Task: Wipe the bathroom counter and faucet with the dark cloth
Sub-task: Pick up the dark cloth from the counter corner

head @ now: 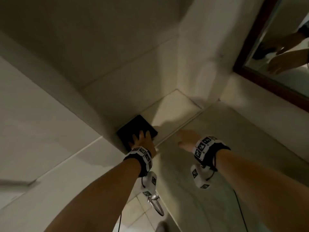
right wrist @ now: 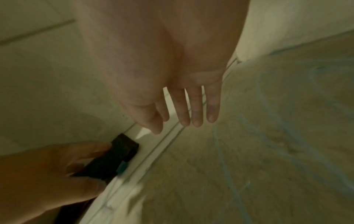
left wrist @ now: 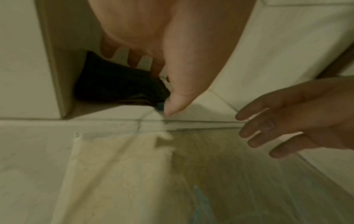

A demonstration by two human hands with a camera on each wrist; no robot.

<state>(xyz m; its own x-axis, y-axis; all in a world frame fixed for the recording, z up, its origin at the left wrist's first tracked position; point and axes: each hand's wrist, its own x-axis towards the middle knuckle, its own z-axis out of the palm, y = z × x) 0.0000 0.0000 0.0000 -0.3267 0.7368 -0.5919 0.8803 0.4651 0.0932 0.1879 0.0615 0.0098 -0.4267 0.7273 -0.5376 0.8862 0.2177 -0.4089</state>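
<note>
The dark cloth (head: 137,126) lies folded on a pale ledge, tucked into the corner where a wall meets the beige counter (head: 242,128). My left hand (head: 142,139) rests on the cloth's near part with spread, fairly straight fingers. The left wrist view shows its thumb at the near corner of the cloth (left wrist: 114,86). My right hand (head: 185,139) hovers open over the counter to the right of the cloth, holding nothing. Its fingers (right wrist: 184,112) point straight out above the seam, with the cloth (right wrist: 114,156) to their lower left. No faucet is in view.
A mirror in a dark wooden frame (head: 260,81) hangs on the wall at the right and reflects both hands. A metal ring (head: 154,202) hangs below the counter's front edge, above floor tiles (head: 138,215). Pale walls close in the corner at left and behind.
</note>
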